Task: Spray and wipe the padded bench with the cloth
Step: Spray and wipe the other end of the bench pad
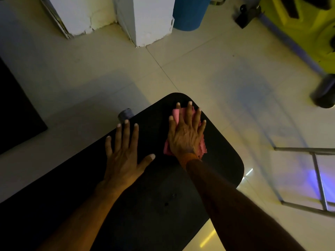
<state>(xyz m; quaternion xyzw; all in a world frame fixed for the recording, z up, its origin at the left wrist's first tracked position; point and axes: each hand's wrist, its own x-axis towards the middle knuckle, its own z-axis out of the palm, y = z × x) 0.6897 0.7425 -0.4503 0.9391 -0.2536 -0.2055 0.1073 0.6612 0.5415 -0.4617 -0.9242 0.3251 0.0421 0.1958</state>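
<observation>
The black padded bench (223, 160) runs from the lower left to a rounded end near the middle of the head view. A pink cloth (175, 114) lies flat near that far end. My right hand (185, 133) presses down on the cloth with fingers spread, covering most of it. My left hand (123, 158) rests flat on the bench pad to the left of the cloth, fingers apart and holding nothing. No spray bottle is visible.
A grey round part (125, 114) pokes out beyond the bench's left edge. A metal frame (319, 180) stands on the tiled floor at right. White pillars (150, 20), a blue drum (190, 13) and yellow-green equipment (308, 33) stand farther back. A dark mat (16, 113) lies at left.
</observation>
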